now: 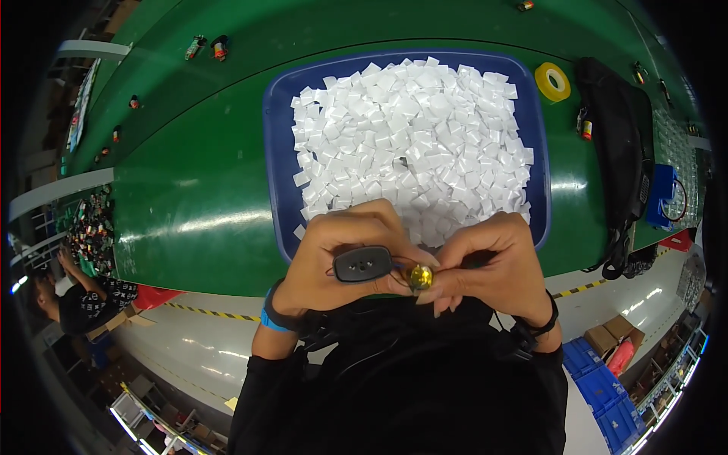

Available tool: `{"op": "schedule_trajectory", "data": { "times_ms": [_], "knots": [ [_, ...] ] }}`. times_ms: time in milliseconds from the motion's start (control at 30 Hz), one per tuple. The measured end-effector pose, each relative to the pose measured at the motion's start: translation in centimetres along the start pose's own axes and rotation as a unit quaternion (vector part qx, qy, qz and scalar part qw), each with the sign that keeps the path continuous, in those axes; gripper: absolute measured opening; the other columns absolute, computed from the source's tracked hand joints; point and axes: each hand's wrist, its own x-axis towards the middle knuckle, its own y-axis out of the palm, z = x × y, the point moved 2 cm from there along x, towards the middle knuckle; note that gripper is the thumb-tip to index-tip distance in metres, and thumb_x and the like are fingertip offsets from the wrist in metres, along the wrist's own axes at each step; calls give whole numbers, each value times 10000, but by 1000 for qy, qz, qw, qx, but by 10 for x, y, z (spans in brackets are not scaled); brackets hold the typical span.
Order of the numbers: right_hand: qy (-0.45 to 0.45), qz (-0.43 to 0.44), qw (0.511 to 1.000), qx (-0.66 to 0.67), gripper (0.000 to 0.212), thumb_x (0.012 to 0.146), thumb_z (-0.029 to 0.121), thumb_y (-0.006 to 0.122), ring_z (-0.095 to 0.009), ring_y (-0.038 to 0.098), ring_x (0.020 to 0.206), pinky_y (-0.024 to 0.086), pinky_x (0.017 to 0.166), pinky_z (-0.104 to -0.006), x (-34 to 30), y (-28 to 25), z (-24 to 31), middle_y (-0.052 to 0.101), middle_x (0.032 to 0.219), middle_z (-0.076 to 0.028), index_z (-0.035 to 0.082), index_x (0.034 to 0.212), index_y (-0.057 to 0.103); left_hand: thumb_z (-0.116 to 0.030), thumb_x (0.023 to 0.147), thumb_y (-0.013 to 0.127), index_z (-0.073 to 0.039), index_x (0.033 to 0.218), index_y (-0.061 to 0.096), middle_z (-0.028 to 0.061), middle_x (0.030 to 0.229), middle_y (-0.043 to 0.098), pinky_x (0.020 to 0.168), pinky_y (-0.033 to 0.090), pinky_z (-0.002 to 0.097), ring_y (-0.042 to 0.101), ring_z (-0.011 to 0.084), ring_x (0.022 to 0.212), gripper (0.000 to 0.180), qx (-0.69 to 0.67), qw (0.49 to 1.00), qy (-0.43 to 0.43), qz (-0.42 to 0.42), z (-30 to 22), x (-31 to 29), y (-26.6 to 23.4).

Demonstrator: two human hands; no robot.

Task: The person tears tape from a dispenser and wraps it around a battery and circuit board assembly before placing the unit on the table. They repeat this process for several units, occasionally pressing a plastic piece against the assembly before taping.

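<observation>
My left hand [345, 250] is closed around a small black rounded plastic part [362, 265] with tiny marks or holes on its face. Thin wires show beside that part. Between the fingertips of both hands sits a small shiny yellow round part [421, 277], facing up. My right hand [493, 262] pinches at its right side, thumb and fingers pressed together; its fingers partly hide what they grip. Just beyond my hands lies a blue tray [279, 167] heaped with small white square pieces [409, 136].
On the green table [189, 174], a yellow tape roll [553, 82] and a black bag [618, 144] lie right of the tray. Small battery-like parts [220, 48] are scattered about. A co-worker [76, 299] is at the left beside a pile of parts [92, 231]. Blue crates [603, 390] stand lower right.
</observation>
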Motion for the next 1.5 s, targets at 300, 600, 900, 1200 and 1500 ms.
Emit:
{"op": "schedule_trajectory", "data": {
  "times_ms": [300,600,900,1200,1500],
  "knots": [
    [-238,-97,934,-248,396,641,109,918,-73,584,628,436,569,-205,-4,1,4,611,703,-23,19,911,643,-255,813,788,9,963,708,135,886,682,693,460,307,582,189,767,313,-186,976,-114,17,4,-6,12],
    [-200,-70,966,-151,505,668,85,900,-73,545,705,422,625,-216,1,-6,0,569,789,8,53,1064,589,-149,896,709,-14,969,652,44,886,650,605,399,211,532,77,719,164,-275,932,-226,-64,1,-5,17],
    [-254,-243,889,-295,377,783,80,808,-65,611,790,449,590,-199,-91,-81,26,620,860,5,77,1129,658,-95,933,641,44,1112,564,100,985,656,630,469,221,572,96,732,240,2,976,-215,-44,-36,19,44],
    [-185,-662,651,-321,200,932,208,671,-17,522,608,393,497,-187,-297,-335,-1,617,722,50,23,1000,701,-111,949,591,-137,1360,337,116,861,673,593,493,301,633,190,673,483,161,959,97,214,-42,233,233],
    [-144,-652,660,-343,242,890,209,705,-106,628,625,543,531,-260,-302,-390,-3,691,757,-75,-12,985,730,-133,915,602,-120,1336,355,210,837,657,688,480,513,639,427,755,488,222,893,385,71,53,382,466]
  ]
}}
